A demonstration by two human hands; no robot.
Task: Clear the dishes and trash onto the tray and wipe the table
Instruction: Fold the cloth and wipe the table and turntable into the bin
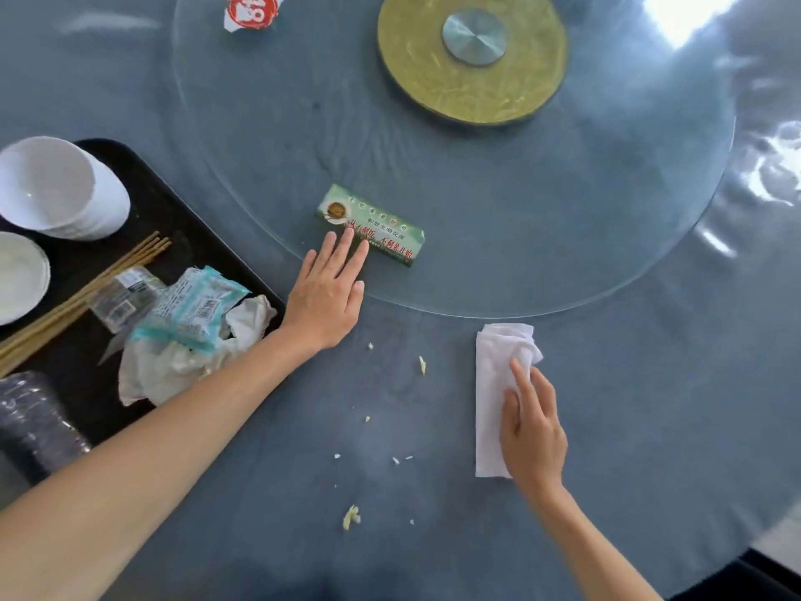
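Observation:
A black tray (169, 210) at the left holds stacked white bowls (60, 188), a small white dish (19, 275), wooden chopsticks (86, 288), crumpled wrappers and tissue (186, 336). My left hand (327, 292) lies flat on the blue table, fingers apart, fingertips touching the near end of a green paper box (381, 223) on the glass turntable's edge. My right hand (531, 431) presses flat on a folded white cloth (494, 383) on the table. Food crumbs (351, 516) are scattered between my arms.
The round glass turntable (563, 253) with a gold hub (472, 58) fills the middle of the table. A red and white card (251, 10) sits at its far edge. A crumpled dark plastic piece (30, 422) lies at the tray's near corner.

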